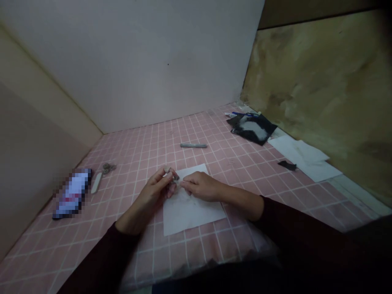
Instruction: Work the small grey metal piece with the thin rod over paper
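Note:
Both hands meet over a white sheet of paper (196, 218) on the pink checked tablecloth. My left hand (154, 190) is closed in a pinch around something small, greyish and pinkish, too dim to name. Close beside it on the right, my right hand (202, 185) has its fingers curled together, pointing at the left fingertips. Whatever sits in the right fingers is hidden or too small to make out. Faint specks lie on the paper below the hands.
Beyond the paper lies a grey stick (193, 145). To the left are a phone (73, 194), a white flat strip (96, 183) and small scissors (108, 167). On the right lie a black sheet with white patches (254, 127), a black scrap (287, 165) and white papers (306, 159).

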{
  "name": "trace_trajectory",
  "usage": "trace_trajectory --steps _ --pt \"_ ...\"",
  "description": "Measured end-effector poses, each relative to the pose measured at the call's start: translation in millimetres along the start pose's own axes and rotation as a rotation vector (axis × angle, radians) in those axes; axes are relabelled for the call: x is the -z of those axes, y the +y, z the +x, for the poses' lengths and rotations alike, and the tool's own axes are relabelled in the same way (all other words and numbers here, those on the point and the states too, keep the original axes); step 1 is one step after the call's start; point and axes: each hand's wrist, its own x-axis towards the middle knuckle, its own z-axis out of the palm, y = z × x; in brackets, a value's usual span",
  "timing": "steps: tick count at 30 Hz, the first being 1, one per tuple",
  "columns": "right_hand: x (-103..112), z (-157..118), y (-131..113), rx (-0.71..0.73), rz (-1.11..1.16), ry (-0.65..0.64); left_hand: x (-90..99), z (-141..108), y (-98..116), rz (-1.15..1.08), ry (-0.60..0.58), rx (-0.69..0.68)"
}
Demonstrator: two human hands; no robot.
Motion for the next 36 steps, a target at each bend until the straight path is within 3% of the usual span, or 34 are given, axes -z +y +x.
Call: trace_trajectory --steps 4,9,13,30,36 --pt "0.5 1.4 1.4 -0.052 0.102 -0.015 4.1 -1.5 0.7 0.093 -0.057 0.001" --pt "0.4 -3.7 -4.0 -0.202 0.429 -0.109 11.1 0.2 0.1 0.183 -0.085 -0.037" --pt "3.1 -8.1 -6.6 -0.191 0.592 -0.2 14.5 0.5 1.5 0.192 -0.075 -0.074" --pt "10.9 -11.7 -9.4 -0.249 0.687 -0.262 25.8 4.5 3.0 0.147 -0.179 -0.097" --pt "11.7 -10.8 -5.1 -0.236 0.841 -0.479 22.0 2.4 3.7 0.088 -0.15 -0.128"
